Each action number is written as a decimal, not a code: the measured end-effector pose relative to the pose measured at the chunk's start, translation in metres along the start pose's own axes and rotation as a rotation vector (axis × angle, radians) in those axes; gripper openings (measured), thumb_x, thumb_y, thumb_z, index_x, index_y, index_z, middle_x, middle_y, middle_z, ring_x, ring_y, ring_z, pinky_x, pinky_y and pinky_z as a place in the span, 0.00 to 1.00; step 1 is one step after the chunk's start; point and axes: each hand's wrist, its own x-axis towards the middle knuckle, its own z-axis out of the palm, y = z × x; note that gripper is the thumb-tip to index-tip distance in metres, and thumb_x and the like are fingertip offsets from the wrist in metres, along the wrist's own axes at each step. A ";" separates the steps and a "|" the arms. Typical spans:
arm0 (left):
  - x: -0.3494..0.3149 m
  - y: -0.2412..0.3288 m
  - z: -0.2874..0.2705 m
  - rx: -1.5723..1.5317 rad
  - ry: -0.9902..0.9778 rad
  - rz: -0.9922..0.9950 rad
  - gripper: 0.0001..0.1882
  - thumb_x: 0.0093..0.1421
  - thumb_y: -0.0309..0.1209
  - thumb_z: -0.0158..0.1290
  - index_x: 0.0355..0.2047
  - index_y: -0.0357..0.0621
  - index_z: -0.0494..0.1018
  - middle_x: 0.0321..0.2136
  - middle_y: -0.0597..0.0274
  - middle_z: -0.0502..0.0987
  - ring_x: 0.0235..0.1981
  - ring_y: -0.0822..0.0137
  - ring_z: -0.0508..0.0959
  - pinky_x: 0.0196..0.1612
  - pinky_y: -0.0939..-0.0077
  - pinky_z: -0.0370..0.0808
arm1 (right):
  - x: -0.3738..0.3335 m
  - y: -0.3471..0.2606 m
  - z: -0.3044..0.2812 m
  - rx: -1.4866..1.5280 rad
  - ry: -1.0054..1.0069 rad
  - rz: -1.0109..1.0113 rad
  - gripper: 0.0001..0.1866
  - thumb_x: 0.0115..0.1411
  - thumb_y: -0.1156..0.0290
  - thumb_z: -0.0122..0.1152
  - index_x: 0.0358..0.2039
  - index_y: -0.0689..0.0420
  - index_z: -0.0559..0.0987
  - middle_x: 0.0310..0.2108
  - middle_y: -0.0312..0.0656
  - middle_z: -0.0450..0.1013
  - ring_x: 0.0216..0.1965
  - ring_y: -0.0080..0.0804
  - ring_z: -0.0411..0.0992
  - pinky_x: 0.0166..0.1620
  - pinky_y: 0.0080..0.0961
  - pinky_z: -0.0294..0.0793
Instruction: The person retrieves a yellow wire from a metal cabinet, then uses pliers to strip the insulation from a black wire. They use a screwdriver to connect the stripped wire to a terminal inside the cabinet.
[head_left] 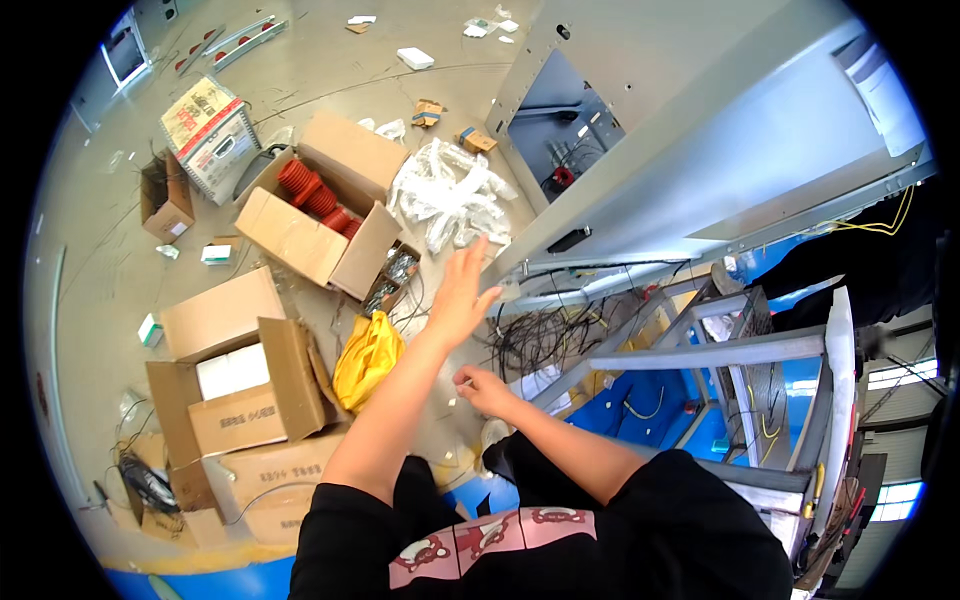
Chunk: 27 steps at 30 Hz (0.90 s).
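Reaching forward, my left hand (462, 300) has its fingers stretched out and apart, with nothing seen in it. It is nearest to the lower edge of a large grey metal cabinet (640, 190); I cannot tell whether the fingertips touch it. My right hand (482, 390) hovers in front of my body, lower and closer to me, its fingers curled in. Whatever it may hold is hidden. Between the cabinet and a metal frame (710, 352) lies a tangle of black cables (550, 335). A yellow bag (368, 362) lies left of my forearms.
Open cardboard boxes stand at left, one with red ribbed parts (308, 188), another with white contents (235, 372). Clear plastic wrap (450, 195) lies on the floor beyond my left hand. A small box of metal hardware (393, 275) sits beside it. A dark-clothed person (870, 260) is at right.
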 end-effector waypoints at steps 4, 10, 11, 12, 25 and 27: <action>-0.068 0.029 -0.056 0.101 0.072 -0.090 0.30 0.57 0.24 0.55 0.60 0.39 0.62 0.46 0.48 0.67 0.50 0.49 0.68 0.54 0.63 0.66 | -0.040 -0.062 0.030 -0.018 -0.160 -0.225 0.09 0.59 0.72 0.59 0.39 0.60 0.75 0.35 0.47 0.77 0.36 0.42 0.77 0.42 0.35 0.75; -0.180 0.079 -0.092 -0.119 -0.067 -0.485 0.14 0.59 0.20 0.52 0.46 0.37 0.71 0.38 0.51 0.72 0.39 0.55 0.76 0.43 0.69 0.73 | -0.111 -0.148 -0.012 -0.089 -0.252 -0.322 0.10 0.59 0.70 0.57 0.40 0.59 0.75 0.36 0.50 0.78 0.40 0.50 0.77 0.45 0.39 0.75; -0.195 0.088 -0.092 -0.097 -0.097 -0.440 0.13 0.59 0.20 0.52 0.45 0.37 0.71 0.37 0.51 0.73 0.38 0.56 0.76 0.43 0.69 0.73 | -0.127 -0.158 -0.027 -0.104 -0.238 -0.304 0.10 0.59 0.69 0.57 0.40 0.59 0.75 0.36 0.50 0.78 0.40 0.51 0.76 0.45 0.40 0.75; -0.205 0.091 -0.091 -0.089 -0.135 -0.371 0.11 0.60 0.20 0.52 0.44 0.37 0.72 0.36 0.52 0.74 0.37 0.57 0.77 0.42 0.70 0.74 | -0.139 -0.168 -0.035 -0.149 -0.236 -0.277 0.11 0.59 0.68 0.57 0.41 0.59 0.74 0.36 0.50 0.78 0.40 0.52 0.76 0.45 0.41 0.75; -0.109 0.146 -0.061 -0.112 -0.762 -0.142 0.07 0.62 0.22 0.52 0.41 0.34 0.74 0.31 0.57 0.78 0.32 0.68 0.77 0.38 0.75 0.74 | -0.370 -0.235 -0.155 0.022 0.745 -0.194 0.08 0.60 0.69 0.55 0.39 0.58 0.75 0.36 0.49 0.75 0.40 0.51 0.74 0.43 0.41 0.73; -0.090 0.162 -0.051 -0.129 -0.748 -0.095 0.08 0.62 0.22 0.53 0.42 0.34 0.74 0.32 0.56 0.78 0.33 0.68 0.77 0.39 0.74 0.74 | -0.406 -0.242 -0.167 -0.044 0.917 -0.214 0.09 0.62 0.71 0.56 0.41 0.58 0.76 0.36 0.47 0.76 0.40 0.49 0.75 0.43 0.38 0.75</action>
